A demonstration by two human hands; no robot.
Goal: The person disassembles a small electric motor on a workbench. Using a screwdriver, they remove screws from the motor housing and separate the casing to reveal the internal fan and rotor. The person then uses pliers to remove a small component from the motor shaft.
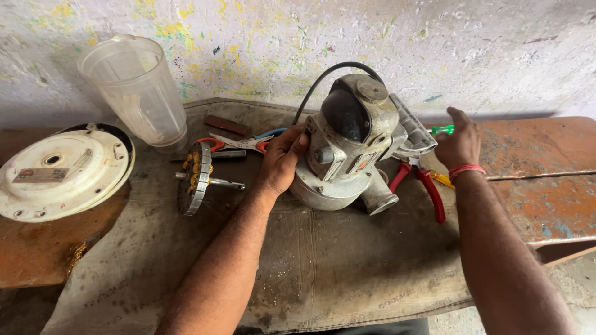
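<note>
Stained grey cloth (323, 260): steady grey metal motor housing (347, 149) with gripping left hand (282, 158); right hand (458, 141), loosely open, reaching beyond.

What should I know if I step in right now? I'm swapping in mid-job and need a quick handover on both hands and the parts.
Left hand: gripping the side of the grey motor housing, which sits on the sacking.
Right hand: reaching past the housing to a green-handled tool; whether it has hold of it cannot be told.
Red-handled pliers lie right of the housing, the wound rotor left of it.
Done: rotor lies separate.
Left: housing still in hand.
</note>
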